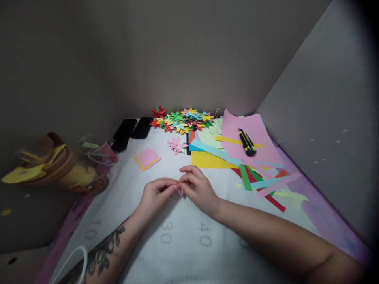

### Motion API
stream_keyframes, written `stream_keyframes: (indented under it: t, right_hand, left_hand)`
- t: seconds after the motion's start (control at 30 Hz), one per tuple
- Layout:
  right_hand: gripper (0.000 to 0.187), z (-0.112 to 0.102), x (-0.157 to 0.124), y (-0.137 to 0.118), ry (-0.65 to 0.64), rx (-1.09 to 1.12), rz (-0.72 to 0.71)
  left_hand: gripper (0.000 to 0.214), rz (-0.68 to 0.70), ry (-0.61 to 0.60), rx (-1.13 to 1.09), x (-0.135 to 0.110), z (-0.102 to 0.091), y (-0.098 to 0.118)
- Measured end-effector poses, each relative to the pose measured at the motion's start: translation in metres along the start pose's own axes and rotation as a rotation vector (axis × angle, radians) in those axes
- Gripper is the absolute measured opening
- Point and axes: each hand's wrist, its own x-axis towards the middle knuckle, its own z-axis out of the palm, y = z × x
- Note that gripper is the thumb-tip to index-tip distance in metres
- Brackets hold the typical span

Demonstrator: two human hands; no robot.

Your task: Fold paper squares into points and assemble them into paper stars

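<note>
Both my hands meet over the middle of a white cutting mat point(177, 240). My left hand point(155, 193) and my right hand point(197, 187) pinch a small pink folded paper piece point(180, 191) between their fingertips, fingers closed on it. Just beyond them lie a pink paper star point(177, 145) and a small stack of pink and yellow paper squares point(147, 158).
A heap of several coloured paper stars point(182, 119) sits at the back. Coloured sheets and strips point(237, 157) spread at the right, with a yellow-black utility knife point(247, 142) on pink paper. Two dark phones point(132, 131) lie back left. Sandals point(56, 165) lie off the mat at left.
</note>
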Motion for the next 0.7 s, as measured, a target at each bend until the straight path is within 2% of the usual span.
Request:
stream_keyframes:
  t: [0.2, 0.47, 0.7]
  right_hand:
    - [0.012, 0.0006, -0.0004, 0.0005, -0.005, -0.005, 0.037]
    - [0.015, -0.0027, -0.0007, -0.004, -0.029, 0.002, -0.048]
    - [0.011, -0.0025, -0.0001, -0.0032, -0.063, 0.036, 0.029]
  left_hand:
    - [0.013, 0.008, 0.016, 0.013, 0.0012, 0.001, 0.0003]
    - [0.011, 0.031, 0.017, 0.015, 0.0019, 0.0005, -0.002]
    - [0.009, 0.102, 0.019, 0.009, 0.0, -0.0025, -0.0004]
